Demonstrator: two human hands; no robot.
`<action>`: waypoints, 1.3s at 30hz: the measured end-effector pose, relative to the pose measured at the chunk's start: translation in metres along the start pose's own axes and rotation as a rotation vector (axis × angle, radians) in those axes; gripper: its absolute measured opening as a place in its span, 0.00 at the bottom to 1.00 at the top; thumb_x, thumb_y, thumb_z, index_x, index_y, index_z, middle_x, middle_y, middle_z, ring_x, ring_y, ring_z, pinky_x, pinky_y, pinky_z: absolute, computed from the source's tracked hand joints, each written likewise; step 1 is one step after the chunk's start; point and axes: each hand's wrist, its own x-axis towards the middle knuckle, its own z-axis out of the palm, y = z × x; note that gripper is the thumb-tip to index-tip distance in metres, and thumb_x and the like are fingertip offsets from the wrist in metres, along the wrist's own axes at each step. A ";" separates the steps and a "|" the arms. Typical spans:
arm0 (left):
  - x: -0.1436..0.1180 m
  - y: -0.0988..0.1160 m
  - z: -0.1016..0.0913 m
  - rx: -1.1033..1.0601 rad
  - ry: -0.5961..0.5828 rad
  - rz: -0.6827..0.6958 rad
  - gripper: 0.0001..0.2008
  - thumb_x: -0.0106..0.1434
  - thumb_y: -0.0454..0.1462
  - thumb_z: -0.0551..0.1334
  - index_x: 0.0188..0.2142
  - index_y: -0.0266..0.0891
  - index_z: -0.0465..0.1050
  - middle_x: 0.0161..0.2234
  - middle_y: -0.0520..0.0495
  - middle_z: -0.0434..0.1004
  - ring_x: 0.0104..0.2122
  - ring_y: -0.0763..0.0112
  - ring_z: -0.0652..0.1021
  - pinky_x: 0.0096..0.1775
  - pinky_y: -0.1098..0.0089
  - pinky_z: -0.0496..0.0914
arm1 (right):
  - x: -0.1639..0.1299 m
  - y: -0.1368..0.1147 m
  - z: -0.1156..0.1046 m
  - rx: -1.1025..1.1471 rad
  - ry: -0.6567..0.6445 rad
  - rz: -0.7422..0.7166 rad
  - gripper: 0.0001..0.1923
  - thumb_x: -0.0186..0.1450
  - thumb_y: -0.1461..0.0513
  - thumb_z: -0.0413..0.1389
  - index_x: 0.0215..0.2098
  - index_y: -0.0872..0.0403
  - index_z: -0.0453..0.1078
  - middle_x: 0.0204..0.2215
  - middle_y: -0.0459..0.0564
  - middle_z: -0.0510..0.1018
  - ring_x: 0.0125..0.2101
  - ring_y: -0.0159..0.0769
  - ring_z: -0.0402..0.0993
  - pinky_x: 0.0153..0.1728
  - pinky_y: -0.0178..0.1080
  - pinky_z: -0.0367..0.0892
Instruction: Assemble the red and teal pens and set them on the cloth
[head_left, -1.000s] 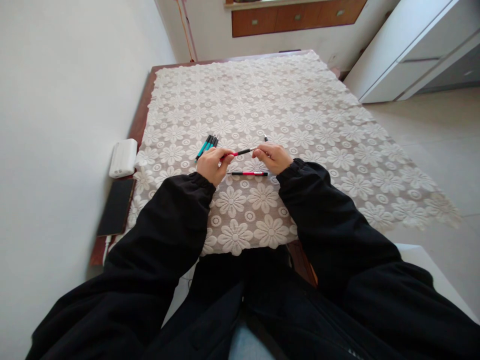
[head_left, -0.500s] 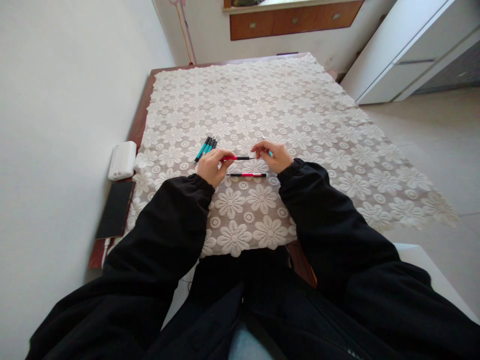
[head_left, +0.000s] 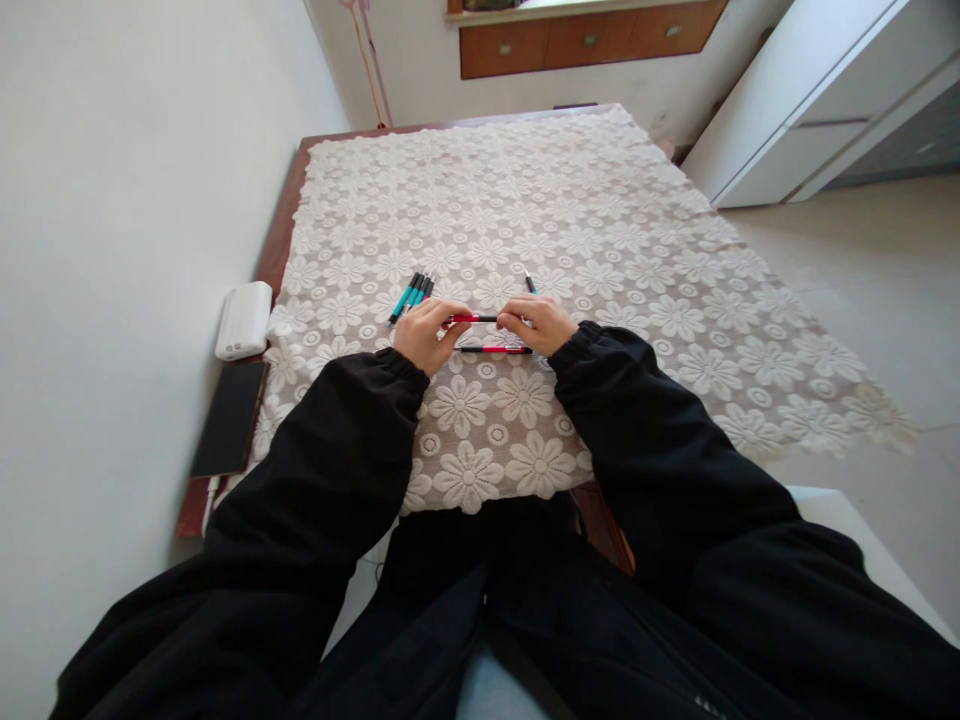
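The table (head_left: 281, 235) carried a lace cloth (head_left: 600, 230). Near its front edge, the left hand (head_left: 421, 335) and the right hand (head_left: 541, 323) each pinched one end of a red pen (head_left: 472, 319). It could slip and roll toward the teal pens (head_left: 412, 293). The fingers hid both pen ends; a small piece (head_left: 529, 282) behind was unclear.
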 end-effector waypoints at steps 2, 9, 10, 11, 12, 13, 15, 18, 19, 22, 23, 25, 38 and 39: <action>0.000 0.001 -0.001 0.009 -0.005 0.014 0.07 0.69 0.42 0.66 0.42 0.44 0.80 0.38 0.48 0.84 0.37 0.66 0.80 0.44 0.64 0.75 | 0.000 0.000 0.002 -0.010 -0.002 -0.004 0.23 0.75 0.49 0.45 0.33 0.52 0.75 0.30 0.51 0.76 0.34 0.39 0.70 0.40 0.42 0.64; 0.001 0.001 -0.002 0.029 -0.038 0.017 0.11 0.70 0.46 0.63 0.41 0.45 0.81 0.38 0.47 0.86 0.38 0.63 0.81 0.46 0.62 0.73 | -0.001 -0.001 0.006 -0.097 -0.009 0.010 0.26 0.77 0.49 0.40 0.28 0.50 0.68 0.28 0.50 0.73 0.33 0.39 0.69 0.40 0.41 0.63; 0.001 0.001 -0.002 0.034 -0.038 0.018 0.12 0.71 0.46 0.62 0.41 0.45 0.81 0.38 0.47 0.86 0.39 0.63 0.81 0.46 0.62 0.73 | -0.001 -0.001 0.006 -0.116 -0.007 0.011 0.26 0.77 0.50 0.40 0.28 0.50 0.67 0.28 0.50 0.73 0.33 0.39 0.69 0.40 0.41 0.62; 0.001 0.000 -0.002 0.041 -0.041 0.018 0.13 0.71 0.47 0.62 0.41 0.44 0.82 0.38 0.46 0.86 0.39 0.63 0.81 0.46 0.62 0.73 | -0.001 -0.001 0.006 -0.134 -0.006 0.012 0.25 0.77 0.50 0.40 0.28 0.50 0.67 0.27 0.50 0.72 0.33 0.39 0.68 0.40 0.41 0.62; 0.001 0.000 -0.001 0.052 -0.046 0.015 0.13 0.72 0.47 0.61 0.41 0.44 0.82 0.39 0.46 0.86 0.40 0.63 0.81 0.47 0.62 0.72 | -0.001 -0.001 0.007 -0.153 -0.003 0.011 0.25 0.78 0.51 0.40 0.28 0.50 0.66 0.27 0.50 0.72 0.33 0.40 0.68 0.40 0.41 0.62; 0.001 0.000 -0.002 0.068 -0.057 0.010 0.14 0.72 0.48 0.60 0.42 0.44 0.82 0.40 0.45 0.86 0.41 0.62 0.81 0.48 0.62 0.72 | -0.001 -0.001 0.008 -0.171 0.000 0.007 0.25 0.78 0.51 0.40 0.29 0.51 0.66 0.28 0.51 0.72 0.33 0.40 0.67 0.40 0.42 0.61; 0.001 0.002 -0.003 0.116 -0.091 -0.001 0.17 0.73 0.48 0.58 0.43 0.43 0.82 0.41 0.45 0.86 0.42 0.62 0.81 0.48 0.62 0.71 | -0.001 -0.002 0.009 -0.206 0.011 -0.018 0.24 0.78 0.52 0.40 0.30 0.51 0.66 0.28 0.52 0.73 0.34 0.41 0.67 0.40 0.42 0.61; 0.001 0.005 -0.005 0.205 -0.137 -0.029 0.20 0.75 0.48 0.54 0.42 0.42 0.82 0.40 0.45 0.86 0.41 0.62 0.80 0.47 0.62 0.70 | -0.001 -0.006 0.009 -0.263 0.043 -0.065 0.23 0.78 0.52 0.41 0.32 0.52 0.68 0.31 0.53 0.74 0.36 0.42 0.67 0.41 0.43 0.60; 0.001 0.006 -0.006 0.226 -0.148 -0.042 0.21 0.75 0.48 0.52 0.40 0.42 0.82 0.39 0.45 0.86 0.40 0.61 0.80 0.46 0.61 0.70 | -0.001 -0.007 0.008 -0.280 0.060 -0.074 0.22 0.78 0.53 0.42 0.33 0.52 0.69 0.32 0.54 0.75 0.37 0.42 0.67 0.42 0.44 0.59; 0.001 0.007 -0.007 0.256 -0.173 -0.084 0.24 0.76 0.47 0.50 0.35 0.42 0.81 0.33 0.44 0.84 0.37 0.61 0.78 0.44 0.61 0.70 | -0.002 -0.012 0.006 -0.303 0.125 -0.072 0.18 0.77 0.53 0.46 0.38 0.52 0.72 0.35 0.54 0.77 0.40 0.43 0.67 0.45 0.45 0.59; 0.002 0.007 -0.008 0.257 -0.176 -0.095 0.24 0.75 0.46 0.50 0.34 0.42 0.81 0.32 0.44 0.83 0.37 0.61 0.78 0.44 0.61 0.70 | -0.002 -0.013 0.006 -0.297 0.144 -0.063 0.16 0.76 0.52 0.48 0.40 0.52 0.73 0.36 0.53 0.77 0.40 0.44 0.67 0.45 0.45 0.59; 0.002 0.008 -0.008 0.254 -0.178 -0.105 0.23 0.75 0.45 0.51 0.34 0.42 0.81 0.31 0.44 0.82 0.37 0.60 0.77 0.44 0.60 0.70 | -0.003 -0.014 0.005 -0.274 0.164 -0.043 0.16 0.75 0.50 0.50 0.42 0.51 0.74 0.37 0.52 0.78 0.41 0.44 0.67 0.46 0.45 0.59; 0.002 0.007 -0.008 0.113 -0.028 -0.276 0.21 0.76 0.46 0.48 0.37 0.41 0.76 0.27 0.47 0.76 0.30 0.66 0.75 0.35 0.65 0.66 | -0.003 -0.007 0.008 -0.206 0.110 -0.009 0.19 0.68 0.45 0.59 0.40 0.52 0.74 0.37 0.51 0.78 0.41 0.44 0.68 0.47 0.46 0.57; 0.002 0.006 -0.008 0.090 -0.016 -0.292 0.21 0.77 0.47 0.48 0.37 0.41 0.75 0.27 0.48 0.75 0.29 0.67 0.75 0.34 0.65 0.65 | -0.004 -0.007 0.008 -0.230 0.053 -0.032 0.18 0.68 0.45 0.59 0.37 0.52 0.74 0.36 0.51 0.78 0.41 0.44 0.68 0.47 0.46 0.57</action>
